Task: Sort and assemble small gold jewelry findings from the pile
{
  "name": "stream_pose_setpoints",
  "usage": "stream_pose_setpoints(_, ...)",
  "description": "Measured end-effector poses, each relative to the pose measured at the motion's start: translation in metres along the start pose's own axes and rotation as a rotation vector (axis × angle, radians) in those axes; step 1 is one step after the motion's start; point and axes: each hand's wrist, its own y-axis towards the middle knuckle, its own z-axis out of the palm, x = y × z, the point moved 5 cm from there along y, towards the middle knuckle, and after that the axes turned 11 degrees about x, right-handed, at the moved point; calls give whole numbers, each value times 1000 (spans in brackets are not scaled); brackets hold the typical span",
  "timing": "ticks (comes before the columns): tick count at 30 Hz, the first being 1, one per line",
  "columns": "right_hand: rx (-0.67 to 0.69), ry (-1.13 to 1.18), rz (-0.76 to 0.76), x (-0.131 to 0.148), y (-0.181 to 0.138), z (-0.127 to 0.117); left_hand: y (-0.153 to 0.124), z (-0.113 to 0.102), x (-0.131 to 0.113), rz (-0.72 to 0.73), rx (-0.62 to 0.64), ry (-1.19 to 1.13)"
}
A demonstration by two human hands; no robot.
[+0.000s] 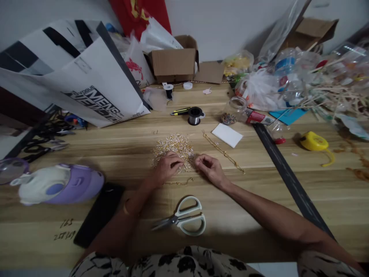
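Note:
A pile of small gold and silver metal pieces [174, 144] lies on the wooden table. Over its near edge is my left hand [169, 167], thumb and fingertips pinched together; anything between them is too small to make out. My right hand [210, 168] rests at the pile's right side, its fingers curled and the tips pressed together, their contents hidden. Just below my left hand lies a short gold chain [180, 183]. A longer gold chain [225, 153] stretches across the table right of my right hand. White-handled scissors [184, 219] lie closer to my body.
A wire spool [195, 115], a yellow-black cutter [181, 111] and a white block [227, 135] sit beyond the pile. On the left are a purple-white bottle [62, 184] and a black phone-like slab [99, 213]. A yellow tape measure [314, 141] and a bead jar [234, 109] stand right.

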Motion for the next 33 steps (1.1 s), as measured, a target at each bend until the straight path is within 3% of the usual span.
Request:
stream_pose_setpoints(11, -24, 7, -9, 1, -1, 0, -4, -8, 10, -243, -83, -331)
stream_pose_setpoints(20, -8, -7, -18, 0, -1, 0, -8, -11, 14, -319, -118, -625)
stream_pose_setpoints(33, -4, 12, -26, 0, -1, 1, -8, -5, 20, -430, -131, -774)
